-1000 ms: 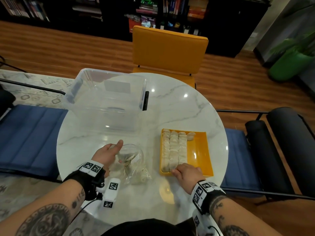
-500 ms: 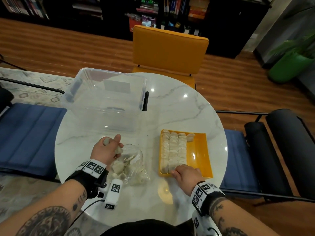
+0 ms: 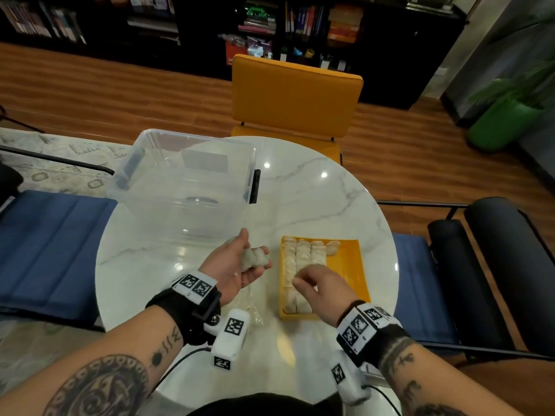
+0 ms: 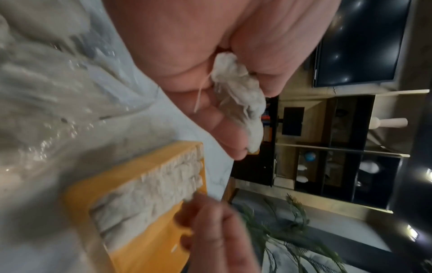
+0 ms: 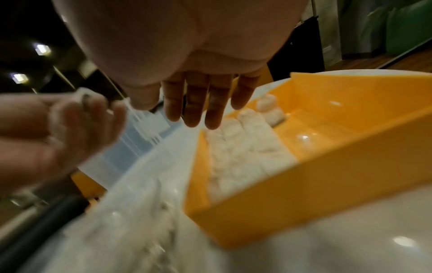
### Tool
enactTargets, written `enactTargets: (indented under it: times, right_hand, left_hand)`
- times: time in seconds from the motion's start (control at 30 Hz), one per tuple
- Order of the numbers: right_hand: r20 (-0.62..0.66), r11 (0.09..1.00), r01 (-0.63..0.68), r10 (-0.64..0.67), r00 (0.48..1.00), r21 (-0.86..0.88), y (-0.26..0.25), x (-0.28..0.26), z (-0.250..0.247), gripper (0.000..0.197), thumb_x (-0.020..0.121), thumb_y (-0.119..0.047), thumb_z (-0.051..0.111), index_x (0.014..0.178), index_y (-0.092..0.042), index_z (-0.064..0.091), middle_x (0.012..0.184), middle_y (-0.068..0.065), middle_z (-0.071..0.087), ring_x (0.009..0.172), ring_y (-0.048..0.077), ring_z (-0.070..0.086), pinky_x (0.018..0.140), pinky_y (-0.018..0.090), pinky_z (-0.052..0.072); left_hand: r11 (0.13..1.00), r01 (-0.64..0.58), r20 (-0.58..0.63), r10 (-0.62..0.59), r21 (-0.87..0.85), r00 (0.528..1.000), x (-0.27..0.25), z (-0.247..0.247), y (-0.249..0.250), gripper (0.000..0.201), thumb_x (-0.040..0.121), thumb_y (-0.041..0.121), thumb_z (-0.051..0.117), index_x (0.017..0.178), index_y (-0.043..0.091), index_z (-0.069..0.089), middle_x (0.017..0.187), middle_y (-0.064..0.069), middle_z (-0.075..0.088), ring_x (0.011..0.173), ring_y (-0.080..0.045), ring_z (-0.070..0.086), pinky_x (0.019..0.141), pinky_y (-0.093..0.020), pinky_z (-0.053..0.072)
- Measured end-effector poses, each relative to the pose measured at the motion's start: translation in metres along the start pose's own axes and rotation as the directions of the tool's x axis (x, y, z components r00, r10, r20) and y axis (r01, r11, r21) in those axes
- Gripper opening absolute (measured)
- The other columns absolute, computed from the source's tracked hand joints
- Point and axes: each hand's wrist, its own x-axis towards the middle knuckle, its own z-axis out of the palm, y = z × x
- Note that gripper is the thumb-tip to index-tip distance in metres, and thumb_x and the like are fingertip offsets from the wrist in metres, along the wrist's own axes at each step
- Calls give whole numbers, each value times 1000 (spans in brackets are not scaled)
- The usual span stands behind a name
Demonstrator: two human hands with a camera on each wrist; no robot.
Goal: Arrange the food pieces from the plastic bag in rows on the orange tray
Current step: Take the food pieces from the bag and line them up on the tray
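Palm up, my left hand [image 3: 244, 257] holds pale food pieces [image 3: 254, 259] just left of the orange tray [image 3: 348, 265]; in the left wrist view its fingers [image 4: 224, 129] curl round a piece [image 4: 240, 99]. My right hand [image 3: 310, 282] hovers over the tray's near left part, fingers [image 5: 198, 109] relaxed and holding nothing. Several food pieces [image 3: 300, 256] lie in three rows along the tray's left side, with one more piece [image 3: 332, 246] at the far edge. The clear plastic bag [image 3: 250, 307] lies on the table under my left wrist, with pieces [image 4: 46, 88] still inside.
A large clear plastic bin [image 3: 186, 181] stands on the round marble table [image 3: 315, 199] at the back left. A yellow chair [image 3: 294, 94] is behind the table, a blue seat [image 3: 51, 244] to the left and dark padded seats [image 3: 468, 265] to the right.
My left hand came out of the bag with food pieces and moved up and right toward the tray. My right hand lifted off the tray's near edge.
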Motion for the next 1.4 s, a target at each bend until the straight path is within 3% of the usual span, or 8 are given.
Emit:
enactTargets:
  times: [0.1, 0.27, 0.47, 0.63, 0.83, 1.07, 1.3, 1.4]
  right_hand:
    - [-155, 983, 107, -83, 984, 150, -27, 11, -19, 23, 91, -46, 62, 107, -29, 64, 98, -9, 57, 85, 1, 55, 77, 17, 44]
    - [-79, 996, -4, 11, 997, 85, -41, 26, -36, 26, 87, -48, 66, 105, -29, 66, 99, -9, 50, 78, -5, 47, 66, 12, 32]
    - [-128, 966, -39, 73, 989, 254, -37, 25, -39, 20, 86, -45, 68, 81, -28, 60, 91, -6, 65, 80, 5, 59, 67, 21, 41]
    - [-140, 747, -81, 228, 964, 660, -31, 21, -47, 12, 89, -22, 71, 87, -15, 60, 79, 3, 70, 62, 13, 63, 55, 22, 44]
    - [-91, 460, -66, 310, 946, 885, -20, 17, -48, 24, 92, -9, 64, 114, -20, 65, 86, 1, 70, 75, 21, 68, 62, 30, 48]
    - [12, 273, -108, 332, 943, 956, -15, 15, -40, 7, 92, -8, 63, 97, -13, 63, 85, 8, 68, 82, 22, 65, 62, 29, 45]
    - [48, 298, -146, 314, 948, 943, -5, 14, -30, 9, 92, -16, 66, 90, -19, 58, 85, 5, 71, 88, 21, 66, 69, 31, 44]
    - [11, 499, -172, 308, 951, 849, -1, 12, -28, 13, 91, -23, 69, 94, -19, 57, 91, 1, 74, 88, 15, 69, 69, 27, 47]
  left_hand:
    - [999, 33, 80, -36, 32, 996, -2, 20, -5, 28, 98, 40, 53, 100, 12, 57, 98, -16, 72, 71, -26, 70, 54, -27, 58]
    - [995, 13, 155, -29, 98, 987, -2, 43, -8, 33, 97, 38, 57, 116, 11, 63, 106, -12, 71, 77, -19, 69, 69, -34, 60]
    - [982, -35, 215, -6, 185, 976, -3, 45, -9, 22, 90, 25, 69, 105, 11, 63, 97, -6, 70, 84, -23, 69, 70, -32, 61]
    - [991, -34, 141, 16, 128, 990, 0, 40, -5, 9, 91, 19, 67, 99, 17, 63, 92, -8, 70, 74, -24, 70, 52, -22, 53]
    - [957, -100, 164, 57, 271, 985, 2, 37, -3, 21, 87, 10, 71, 102, 23, 64, 91, 1, 70, 67, -15, 61, 48, -21, 37]
    - [924, -12, 104, -30, 382, 994, 4, 55, -6, 44, 90, 65, 50, 91, 22, 61, 79, 3, 64, 61, -16, 55, 47, -20, 28]
    - [839, -198, 147, 143, 506, 979, 19, 61, -19, 18, 90, 41, 67, 93, 23, 65, 69, 1, 56, 46, -13, 43, 41, -18, 24]
    - [672, -313, 185, 257, 671, 949, 30, 58, -21, 16, 89, 34, 70, 79, 22, 65, 63, 8, 59, 47, -10, 48, 46, -20, 38]
